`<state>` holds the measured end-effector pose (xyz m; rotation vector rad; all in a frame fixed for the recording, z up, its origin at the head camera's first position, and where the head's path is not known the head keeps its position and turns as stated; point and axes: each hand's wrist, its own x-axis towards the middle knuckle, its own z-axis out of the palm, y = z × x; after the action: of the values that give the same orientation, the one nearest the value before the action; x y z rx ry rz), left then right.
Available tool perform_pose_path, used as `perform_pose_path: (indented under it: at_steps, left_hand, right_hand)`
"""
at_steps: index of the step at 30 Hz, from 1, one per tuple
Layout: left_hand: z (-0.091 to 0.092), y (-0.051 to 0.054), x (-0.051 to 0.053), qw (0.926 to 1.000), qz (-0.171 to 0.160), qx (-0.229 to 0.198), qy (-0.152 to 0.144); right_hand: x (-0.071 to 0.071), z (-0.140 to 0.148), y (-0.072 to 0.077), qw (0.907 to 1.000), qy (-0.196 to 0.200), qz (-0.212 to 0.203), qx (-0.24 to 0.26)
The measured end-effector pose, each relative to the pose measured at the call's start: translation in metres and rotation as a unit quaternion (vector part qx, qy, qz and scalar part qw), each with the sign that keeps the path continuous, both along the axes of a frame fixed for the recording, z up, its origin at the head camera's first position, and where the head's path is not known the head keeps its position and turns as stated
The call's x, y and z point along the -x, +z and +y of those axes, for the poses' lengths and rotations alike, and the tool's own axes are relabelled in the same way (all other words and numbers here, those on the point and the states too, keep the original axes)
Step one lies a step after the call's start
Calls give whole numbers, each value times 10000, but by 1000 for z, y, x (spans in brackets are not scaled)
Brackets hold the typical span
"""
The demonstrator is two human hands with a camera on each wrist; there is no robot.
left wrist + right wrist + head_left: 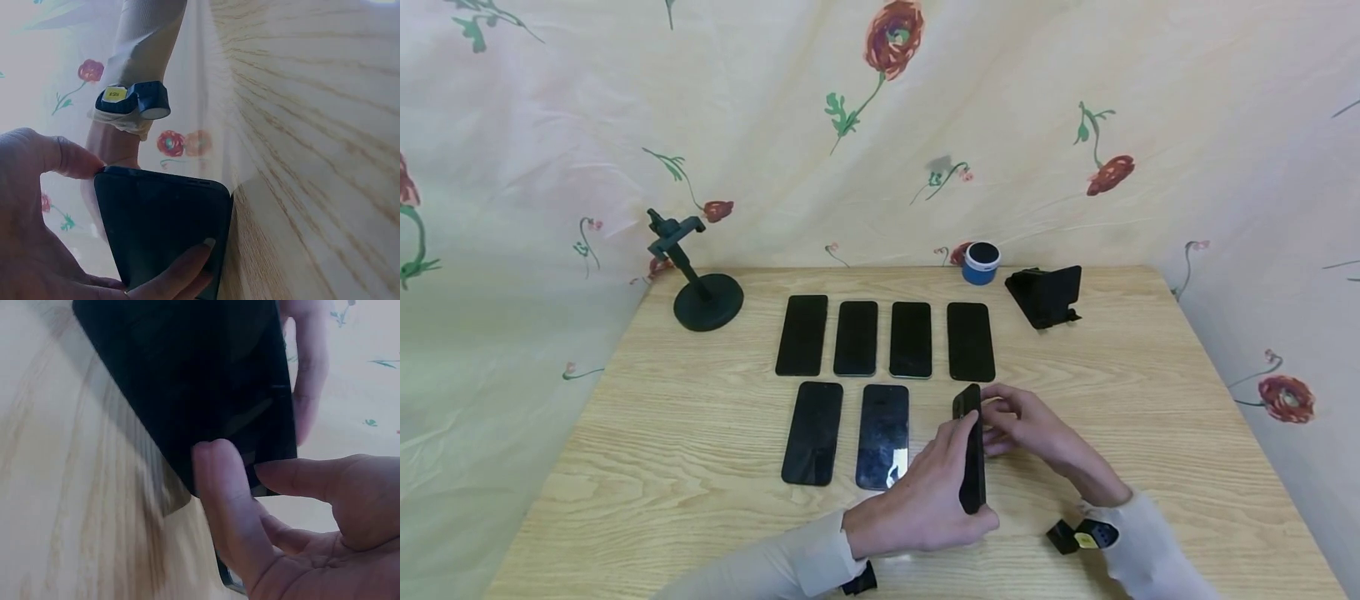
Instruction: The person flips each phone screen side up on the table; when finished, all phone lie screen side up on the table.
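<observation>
A black smartphone (973,471) stands on its long edge, tilted up off flat, at the right of the front row. My left hand (925,500) grips it, with the thumb on one edge and the fingers across the face seen in the left wrist view (156,219). At its far end is my right hand (1033,429). In the right wrist view, that hand's thumb and forefinger (228,494) lie against the phone's dark face near one corner, not curled round it. Beside the left hand, a phone (883,433) with a bright reflection lies flat, and another phone (812,433) lies left of it.
Behind is a row of several flat phones (910,340). A round-based phone stand (709,302) is at the back left. At the back right are a folding black stand (1048,296) and a small blue-and-white tub (981,265). Flowered cloth (790,200) hangs behind the wooden table (662,433).
</observation>
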<state>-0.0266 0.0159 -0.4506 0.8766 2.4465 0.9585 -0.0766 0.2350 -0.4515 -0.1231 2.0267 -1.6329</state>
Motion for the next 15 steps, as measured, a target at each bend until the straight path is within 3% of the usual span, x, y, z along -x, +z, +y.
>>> perform_pose_path:
  at_steps: [3,9,15]
  left_hand:
    - [0,0,1,9997,-142,-199,41]
    - [-2,2,4,9952,-737,-586,279]
    - [-5,3,7,9880,-1141,-922,488]
  right_hand:
    - [-1,1,-2,10000,71,-46,-33]
    - [-2,2,-5,9997,203,-93,-102]
    - [-3,0,-7,9996,60,-170,-209]
